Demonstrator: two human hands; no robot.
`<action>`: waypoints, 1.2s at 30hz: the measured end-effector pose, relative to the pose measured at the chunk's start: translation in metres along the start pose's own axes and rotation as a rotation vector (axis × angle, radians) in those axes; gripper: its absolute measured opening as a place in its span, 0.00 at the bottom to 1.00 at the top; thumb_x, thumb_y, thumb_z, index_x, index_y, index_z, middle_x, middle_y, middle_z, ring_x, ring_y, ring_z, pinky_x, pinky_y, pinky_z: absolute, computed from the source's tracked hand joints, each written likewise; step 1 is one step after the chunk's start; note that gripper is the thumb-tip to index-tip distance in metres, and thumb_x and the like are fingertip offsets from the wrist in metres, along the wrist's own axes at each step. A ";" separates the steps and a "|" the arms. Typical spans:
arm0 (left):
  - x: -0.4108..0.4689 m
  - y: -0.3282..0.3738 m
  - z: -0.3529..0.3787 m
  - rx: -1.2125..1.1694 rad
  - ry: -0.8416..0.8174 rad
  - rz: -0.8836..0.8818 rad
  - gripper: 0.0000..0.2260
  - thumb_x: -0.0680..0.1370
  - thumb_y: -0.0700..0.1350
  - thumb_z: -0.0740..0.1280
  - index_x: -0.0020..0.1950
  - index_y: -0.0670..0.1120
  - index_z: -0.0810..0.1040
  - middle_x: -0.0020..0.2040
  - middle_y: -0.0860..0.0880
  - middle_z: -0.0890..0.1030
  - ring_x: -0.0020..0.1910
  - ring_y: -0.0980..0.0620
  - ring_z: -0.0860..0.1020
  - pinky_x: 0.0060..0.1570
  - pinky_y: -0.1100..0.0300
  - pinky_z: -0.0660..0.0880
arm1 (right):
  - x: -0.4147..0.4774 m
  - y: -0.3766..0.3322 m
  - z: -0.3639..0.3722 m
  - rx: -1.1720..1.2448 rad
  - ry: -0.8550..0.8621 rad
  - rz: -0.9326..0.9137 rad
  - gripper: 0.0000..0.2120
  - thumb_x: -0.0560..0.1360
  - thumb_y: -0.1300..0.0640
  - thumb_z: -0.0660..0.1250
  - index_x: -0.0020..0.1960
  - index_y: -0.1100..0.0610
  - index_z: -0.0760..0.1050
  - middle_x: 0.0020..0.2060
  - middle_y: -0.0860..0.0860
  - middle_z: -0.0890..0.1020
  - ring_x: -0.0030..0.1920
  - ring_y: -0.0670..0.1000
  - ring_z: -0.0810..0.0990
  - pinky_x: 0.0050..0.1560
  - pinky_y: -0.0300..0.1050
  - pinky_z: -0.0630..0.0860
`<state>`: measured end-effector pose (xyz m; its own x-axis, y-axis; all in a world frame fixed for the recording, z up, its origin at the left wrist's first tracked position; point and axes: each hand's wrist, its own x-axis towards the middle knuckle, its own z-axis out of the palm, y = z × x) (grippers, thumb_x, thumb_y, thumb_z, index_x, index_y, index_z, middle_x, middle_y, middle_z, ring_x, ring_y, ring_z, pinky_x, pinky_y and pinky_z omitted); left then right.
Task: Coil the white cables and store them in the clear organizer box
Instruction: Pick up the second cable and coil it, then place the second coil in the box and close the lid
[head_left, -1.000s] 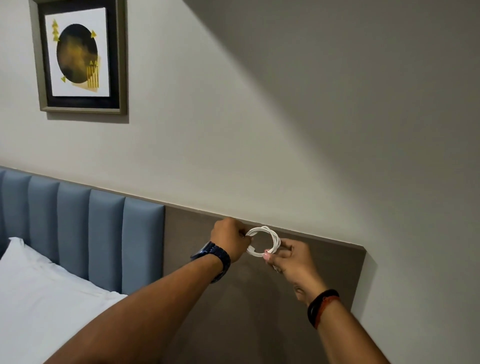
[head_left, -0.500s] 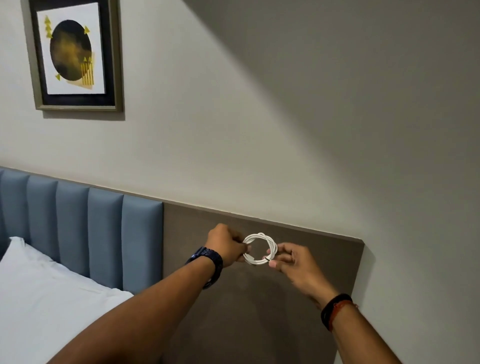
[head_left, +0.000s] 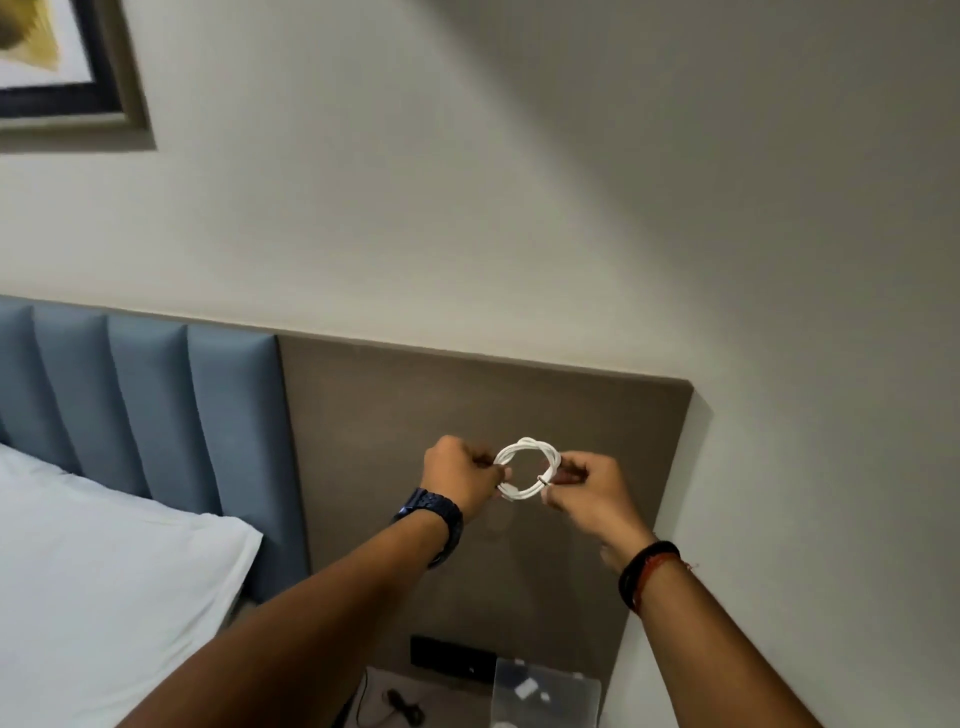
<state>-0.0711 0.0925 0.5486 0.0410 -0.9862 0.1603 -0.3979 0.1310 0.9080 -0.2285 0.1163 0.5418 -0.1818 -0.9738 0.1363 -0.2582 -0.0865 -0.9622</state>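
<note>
A white cable (head_left: 530, 446) is wound into a small round coil, held up in front of the brown wall panel. My left hand (head_left: 460, 475) pinches the coil's left side. My right hand (head_left: 587, 488) pinches its right side, where a thin band crosses the strands. Below, at the bottom edge, stands the clear organizer box (head_left: 545, 691) with small white items inside; its lower part is cut off by the frame.
A black socket strip (head_left: 452, 657) sits on the panel above a bedside surface holding a black cable (head_left: 400, 706). A white pillow (head_left: 104, 587) and blue padded headboard (head_left: 156, 410) are at left. A framed picture (head_left: 62, 62) hangs at the upper left.
The view has tilted down, bringing the clear box and bedside surface into sight. Both hands keep holding the coil, now lower against the brown panel.
</note>
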 end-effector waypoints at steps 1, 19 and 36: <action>0.000 -0.011 0.009 0.006 0.000 -0.002 0.01 0.70 0.41 0.74 0.40 0.44 0.85 0.33 0.46 0.84 0.33 0.51 0.82 0.40 0.58 0.81 | 0.001 0.010 0.001 0.043 0.017 0.042 0.06 0.65 0.69 0.71 0.37 0.60 0.81 0.31 0.51 0.80 0.36 0.49 0.77 0.40 0.46 0.75; -0.051 -0.353 0.244 -0.447 -0.381 -0.657 0.06 0.69 0.33 0.73 0.45 0.35 0.83 0.32 0.51 0.85 0.31 0.57 0.81 0.32 0.68 0.77 | -0.043 0.402 0.025 0.274 0.269 0.791 0.08 0.68 0.72 0.70 0.45 0.64 0.81 0.42 0.60 0.84 0.42 0.57 0.82 0.44 0.47 0.80; -0.045 -0.590 0.371 -0.069 -0.327 -0.684 0.05 0.68 0.38 0.76 0.43 0.42 0.85 0.38 0.44 0.84 0.38 0.45 0.82 0.47 0.50 0.81 | -0.018 0.670 0.088 -0.012 0.185 0.967 0.12 0.65 0.70 0.74 0.30 0.56 0.79 0.32 0.56 0.82 0.38 0.57 0.83 0.43 0.50 0.82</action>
<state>-0.1785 0.0216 -0.1380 -0.0201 -0.8283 -0.5599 -0.3228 -0.5246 0.7878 -0.3150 0.0578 -0.1262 -0.4649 -0.5755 -0.6728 0.0708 0.7333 -0.6762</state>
